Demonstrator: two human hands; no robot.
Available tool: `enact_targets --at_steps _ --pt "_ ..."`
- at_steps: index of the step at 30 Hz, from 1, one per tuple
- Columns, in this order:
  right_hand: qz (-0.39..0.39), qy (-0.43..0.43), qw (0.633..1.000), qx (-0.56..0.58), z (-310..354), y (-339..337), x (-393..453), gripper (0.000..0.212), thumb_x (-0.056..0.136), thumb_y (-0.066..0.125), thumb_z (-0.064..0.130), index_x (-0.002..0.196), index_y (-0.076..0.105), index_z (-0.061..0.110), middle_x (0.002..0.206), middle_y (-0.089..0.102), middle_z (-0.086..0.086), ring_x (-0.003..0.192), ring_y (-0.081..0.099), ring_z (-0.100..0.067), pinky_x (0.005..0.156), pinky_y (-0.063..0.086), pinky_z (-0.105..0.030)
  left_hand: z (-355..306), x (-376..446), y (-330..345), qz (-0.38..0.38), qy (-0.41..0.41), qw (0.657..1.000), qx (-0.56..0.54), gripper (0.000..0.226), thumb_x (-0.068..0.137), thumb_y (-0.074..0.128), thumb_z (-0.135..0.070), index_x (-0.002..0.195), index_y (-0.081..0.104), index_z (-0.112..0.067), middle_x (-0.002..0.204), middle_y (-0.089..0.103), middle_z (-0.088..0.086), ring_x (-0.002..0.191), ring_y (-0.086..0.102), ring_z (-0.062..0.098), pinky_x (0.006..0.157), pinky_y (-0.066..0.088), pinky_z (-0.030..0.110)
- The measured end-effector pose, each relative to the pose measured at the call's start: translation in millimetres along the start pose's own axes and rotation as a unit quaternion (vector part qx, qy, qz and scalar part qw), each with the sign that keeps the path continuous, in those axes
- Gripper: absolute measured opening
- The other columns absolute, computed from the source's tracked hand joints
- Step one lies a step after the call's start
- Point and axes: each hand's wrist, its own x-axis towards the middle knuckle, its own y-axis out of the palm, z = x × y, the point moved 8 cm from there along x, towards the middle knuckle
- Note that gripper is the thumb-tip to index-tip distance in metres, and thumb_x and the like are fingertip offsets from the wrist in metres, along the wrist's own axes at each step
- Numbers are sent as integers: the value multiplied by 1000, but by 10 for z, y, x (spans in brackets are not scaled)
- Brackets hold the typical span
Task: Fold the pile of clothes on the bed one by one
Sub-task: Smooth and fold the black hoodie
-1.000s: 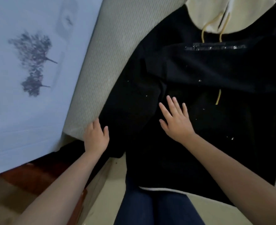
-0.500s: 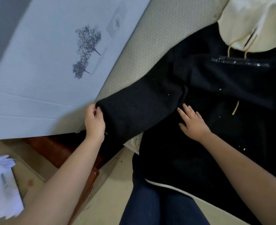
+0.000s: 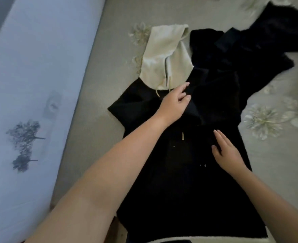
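Bed (image 3: 109, 50) covered in a pale grey-green spread, fine woven texture, with large cream flower motifs (image 3: 265, 120) printed toward the right side. Along the left runs a pale blue panel (image 3: 31, 85), smooth and flat, bearing a dark tree-like print (image 3: 24, 137); whether it is a wall or a headboard cannot be told. Black hoodie (image 3: 188, 181) lies flat in the middle of the bed, front up, hem toward the viewer, fabric matte and fleecy with small pale lint specks. Its cream hood (image 3: 164, 55) lies spread beyond the collar, with cream drawcords (image 3: 182, 136) trailing onto the black chest. One sleeve is laid across the chest. Left hand (image 3: 174, 102) rests on that sleeve near the collar, fingers bent, pinching a fold of the black cloth between thumb and fingers. Right hand (image 3: 227, 155) lies flat on the body of the hoodie, fingers straight and together, pressing down. Beyond, upper right, a second dark garment (image 3: 267, 37) sits crumpled, touching the hoodie's shoulder.
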Motion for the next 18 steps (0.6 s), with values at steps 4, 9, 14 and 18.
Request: enact_targets --at_steps 4,9,14,18 --pt "-26 42 999 18 -280 -43 -65 53 92 51 14 141 31 9 148 30 -8 138 26 -20 108 25 -28 372 -54 141 -30 1 985 171 36 93 46 -10 129 48 -6 131 49 10 122 46 19 98 35 22" --pt "-65 6 998 20 -16 72 253 68 86 61 26 141 29 4 144 35 -14 135 29 -24 108 27 -30 994 -197 -244 -59 -57 912 401 44 88 54 -11 131 45 -6 136 44 13 130 36 23 107 27 30" --pt "-155 89 984 -2 183 -47 958 88 83 61 43 146 11 10 151 16 -16 138 20 -28 109 26 -41 1347 -159 -721 -59 -123 861 491 53 90 49 -9 139 31 0 145 30 20 137 21 32 114 16 39" --pt "-159 157 974 -32 159 -155 1444 85 82 61 44 146 14 14 139 40 -9 127 37 -27 105 24 -44 1376 64 -959 -25 -101 854 510 51 91 45 -7 139 29 3 143 31 24 134 25 37 113 19 44"
